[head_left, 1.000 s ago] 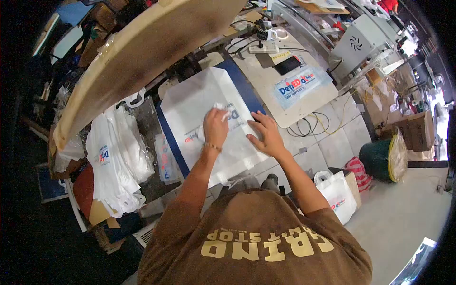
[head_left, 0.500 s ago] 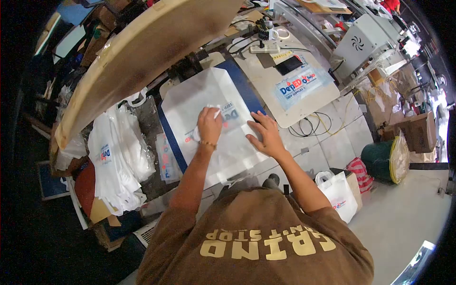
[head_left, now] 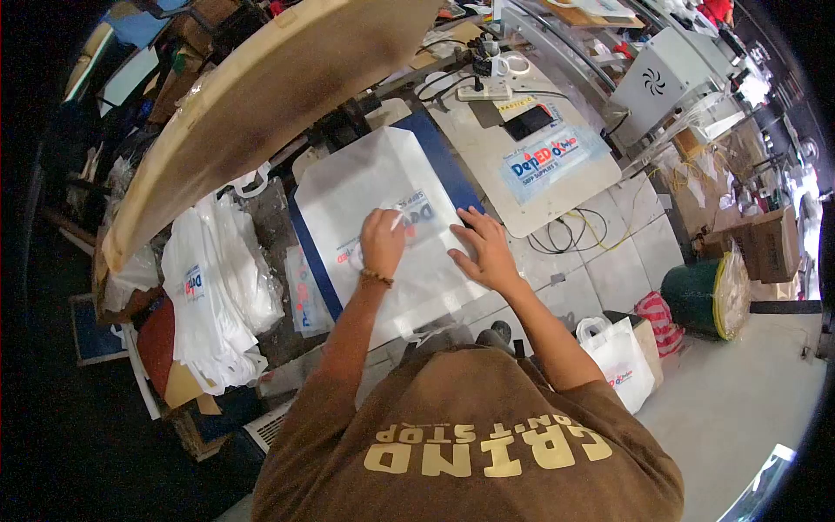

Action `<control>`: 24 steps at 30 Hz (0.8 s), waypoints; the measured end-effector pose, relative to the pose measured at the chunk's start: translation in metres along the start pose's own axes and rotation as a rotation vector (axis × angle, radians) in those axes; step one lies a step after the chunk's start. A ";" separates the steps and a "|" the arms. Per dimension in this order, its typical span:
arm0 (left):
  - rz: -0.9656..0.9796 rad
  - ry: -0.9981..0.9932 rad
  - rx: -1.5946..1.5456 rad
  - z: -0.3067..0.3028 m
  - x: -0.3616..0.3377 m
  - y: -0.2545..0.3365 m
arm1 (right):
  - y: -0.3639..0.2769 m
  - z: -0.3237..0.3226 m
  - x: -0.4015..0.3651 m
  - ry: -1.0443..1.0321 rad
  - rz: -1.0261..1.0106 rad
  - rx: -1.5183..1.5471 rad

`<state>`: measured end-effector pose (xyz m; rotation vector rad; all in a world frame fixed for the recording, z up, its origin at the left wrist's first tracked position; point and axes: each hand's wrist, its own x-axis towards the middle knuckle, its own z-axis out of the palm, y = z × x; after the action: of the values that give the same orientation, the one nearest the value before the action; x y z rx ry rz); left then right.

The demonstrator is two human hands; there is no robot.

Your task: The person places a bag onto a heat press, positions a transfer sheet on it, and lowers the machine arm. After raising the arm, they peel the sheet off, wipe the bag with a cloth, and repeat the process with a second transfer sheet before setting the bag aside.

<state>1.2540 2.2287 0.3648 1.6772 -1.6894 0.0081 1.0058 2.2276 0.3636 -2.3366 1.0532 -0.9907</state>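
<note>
A large white translucent sheet [head_left: 357,183] with printed lettering showing on it lies flat over a dark blue board [head_left: 445,165]. My left hand [head_left: 383,242] is closed round a crumpled white cloth or tissue [head_left: 355,254] and presses it on the sheet, beside the blue print [head_left: 417,213]. Part of the cloth is hidden under the fingers. At the sheet's right edge rests my right hand [head_left: 485,250], fingers spread, holding nothing.
To the left hangs a pile of white printed bags [head_left: 204,278], beneath a big padded board [head_left: 261,104]. On the right are a pale panel with a printed film [head_left: 552,165], a phone [head_left: 529,123] and a power strip [head_left: 484,90]. Cables [head_left: 565,233] lie on the tiles.
My left hand has shifted slightly down the sheet, toward my body, with the cloth still in it. The right hand stays at almost the same spot.
</note>
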 end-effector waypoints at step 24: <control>-0.009 -0.023 -0.035 0.048 0.017 0.031 | 0.000 0.002 -0.001 0.010 0.002 -0.022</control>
<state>1.2062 2.1951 0.3536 1.6648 -1.6898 -0.0452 1.0071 2.2282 0.3615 -2.3496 1.0750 -0.9957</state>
